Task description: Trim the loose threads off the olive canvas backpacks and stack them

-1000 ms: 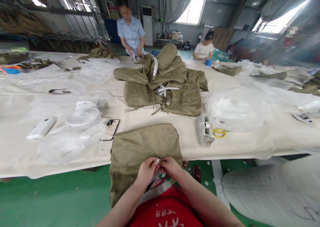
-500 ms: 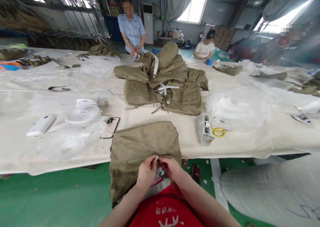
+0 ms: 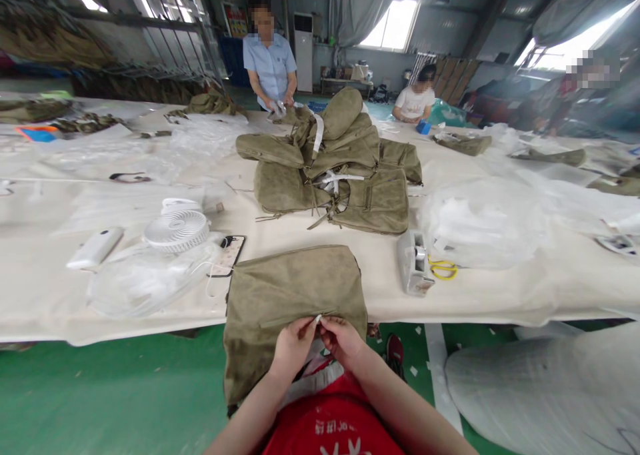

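Observation:
Just over the table's front edge, my left hand [image 3: 294, 343] and my right hand [image 3: 343, 339] meet with fingertips pinched together. Between them is a small white piece [image 3: 319, 319], too small to identify. Right by my fingers lies an olive fabric item [image 3: 300, 278], spread flat and hanging over the edge at lower left. A slit-like seam or pocket line crosses it just above my hands. My fingers partly hide its near right part, so I cannot tell whether they also grip the cloth.
More olive fabric items [image 3: 333, 168] are piled ahead. A tape dispenser [image 3: 416, 268] and yellow-handled scissors [image 3: 444, 269] stand right; a white fan [image 3: 177, 231], a phone [image 3: 233, 255] and a white power bank [image 3: 96, 248] lie left. A co-worker in light blue [image 3: 270, 61] stands across the table [image 3: 175, 325].
The whole view has shifted slightly. My hands stay together at the white piece, with only small finger movement. The co-worker opposite has moved their hands a little apart.

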{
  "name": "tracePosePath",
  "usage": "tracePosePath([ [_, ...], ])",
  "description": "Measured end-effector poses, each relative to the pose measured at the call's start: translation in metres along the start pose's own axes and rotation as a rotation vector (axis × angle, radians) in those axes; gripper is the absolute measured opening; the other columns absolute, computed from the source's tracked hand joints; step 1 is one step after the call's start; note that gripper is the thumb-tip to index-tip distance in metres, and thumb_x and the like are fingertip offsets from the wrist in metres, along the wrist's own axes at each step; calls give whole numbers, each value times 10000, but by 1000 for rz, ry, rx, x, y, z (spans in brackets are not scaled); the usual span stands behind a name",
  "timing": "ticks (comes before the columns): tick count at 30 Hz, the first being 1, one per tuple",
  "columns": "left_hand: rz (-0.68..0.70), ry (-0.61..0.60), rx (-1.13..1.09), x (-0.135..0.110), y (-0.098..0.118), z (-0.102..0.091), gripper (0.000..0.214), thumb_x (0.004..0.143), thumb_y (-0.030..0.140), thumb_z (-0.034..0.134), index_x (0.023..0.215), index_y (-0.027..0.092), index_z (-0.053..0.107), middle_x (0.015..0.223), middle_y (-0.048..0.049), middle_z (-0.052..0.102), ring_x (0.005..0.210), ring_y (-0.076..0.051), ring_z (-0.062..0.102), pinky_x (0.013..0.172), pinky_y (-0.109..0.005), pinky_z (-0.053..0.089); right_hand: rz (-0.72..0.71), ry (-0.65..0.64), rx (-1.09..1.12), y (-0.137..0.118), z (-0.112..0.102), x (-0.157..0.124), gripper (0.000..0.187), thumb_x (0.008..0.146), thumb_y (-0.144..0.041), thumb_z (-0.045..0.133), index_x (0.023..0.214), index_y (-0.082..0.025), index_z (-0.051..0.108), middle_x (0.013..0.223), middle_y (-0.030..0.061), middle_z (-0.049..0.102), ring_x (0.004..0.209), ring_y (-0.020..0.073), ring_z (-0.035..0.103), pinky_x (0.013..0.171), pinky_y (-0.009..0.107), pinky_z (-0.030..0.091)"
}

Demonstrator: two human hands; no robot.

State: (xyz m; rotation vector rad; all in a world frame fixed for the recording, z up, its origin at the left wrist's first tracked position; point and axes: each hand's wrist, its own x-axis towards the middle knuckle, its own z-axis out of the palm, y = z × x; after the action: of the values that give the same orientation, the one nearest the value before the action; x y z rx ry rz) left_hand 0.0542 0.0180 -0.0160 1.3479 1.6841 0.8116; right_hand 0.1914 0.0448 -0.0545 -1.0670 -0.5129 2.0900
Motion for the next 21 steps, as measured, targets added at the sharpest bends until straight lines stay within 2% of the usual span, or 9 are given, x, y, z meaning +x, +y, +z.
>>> tracePosePath([
  [4, 100, 124, -11, -1, 2, 2, 257, 817, 380, 496, 899, 231, 689, 900, -33, 705, 832, -172, 650, 777, -269, 520, -5, 5, -64, -1, -1, 0, 306, 591, -424, 761, 618, -158, 613, 481, -36, 538, 398, 62, 395, 412, 215, 230],
  [7, 235, 184, 116, -5, 3, 0, 243, 836, 330, 486, 921, 232, 692, 912, -50, 688, 853, -172, 634, 805, -280, 513, -11, 21, -68, -4, 1, -2, 285, 603, -406, 754, 601, -158, 613, 462, -38, 528, 391, 64, 396, 408, 216, 227],
  [11, 399, 176, 368, -11, 0, -3, 292, 853, 234, 445, 1037, 252, 671, 988, -70, 666, 930, -196, 605, 876, -326, 483, -15, 46, -61, -10, 7, -7, 256, 605, -367, 749, 585, -150, 616, 477, -27, 544, 389, 64, 408, 396, 213, 233],
  [14, 445, 147, 419, -15, -1, -4, 318, 853, 203, 429, 1068, 252, 658, 998, -77, 667, 940, -204, 598, 883, -347, 477, 1, 71, -36, -13, 11, -10, 321, 651, -451, 696, 612, -140, 625, 501, -11, 560, 398, 74, 436, 397, 211, 253],
  [17, 385, 161, 276, -14, 1, -3, 274, 839, 218, 447, 992, 238, 674, 950, -66, 686, 904, -192, 619, 870, -343, 491, -15, 76, -99, -11, 12, -9, 373, 642, -485, 702, 559, -141, 585, 443, -21, 518, 381, 73, 415, 399, 213, 241],
  [21, 58, 110, -98, -3, -3, 0, 249, 802, 343, 499, 895, 207, 686, 843, -35, 716, 769, -171, 661, 743, -293, 541, -79, 70, -173, -7, 8, -6, 333, 586, -437, 745, 568, -147, 583, 432, -33, 514, 380, 63, 383, 408, 214, 218],
])
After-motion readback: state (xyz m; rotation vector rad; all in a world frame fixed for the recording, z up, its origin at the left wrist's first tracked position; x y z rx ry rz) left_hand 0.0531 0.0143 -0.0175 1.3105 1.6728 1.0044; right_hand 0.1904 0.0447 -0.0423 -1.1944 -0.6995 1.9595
